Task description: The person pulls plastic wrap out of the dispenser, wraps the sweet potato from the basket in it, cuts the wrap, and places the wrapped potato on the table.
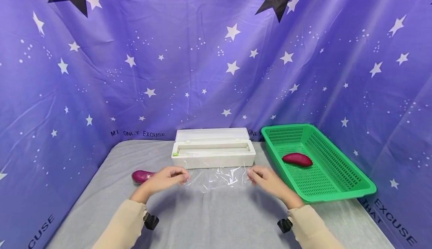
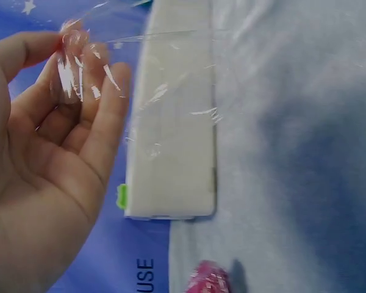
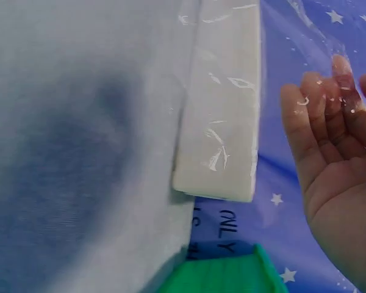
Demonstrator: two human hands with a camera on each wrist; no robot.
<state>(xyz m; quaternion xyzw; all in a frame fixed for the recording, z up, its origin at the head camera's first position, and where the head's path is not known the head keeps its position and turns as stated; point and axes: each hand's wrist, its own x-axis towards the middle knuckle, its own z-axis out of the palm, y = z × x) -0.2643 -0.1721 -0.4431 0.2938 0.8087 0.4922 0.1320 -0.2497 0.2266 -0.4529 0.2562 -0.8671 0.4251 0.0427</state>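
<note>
A sheet of clear plastic wrap [image 1: 216, 179] is spread left to right, pinched between thumb and fingers at its ends by the left hand [image 1: 165, 179] and right hand [image 1: 266, 179], parallel to the white dispenser [image 1: 212, 162] on its far side. A purple sweet potato [image 1: 297, 159] is held in the green basket [image 1: 324, 174], rightward, nearer the right hand.

Gray-clothed tbl [image 1: 209, 222] holds open white box [image 1: 213, 162] at back ctr, green basket [image 1: 332, 174] R, purple veg [image 1: 141, 176] L.
</note>
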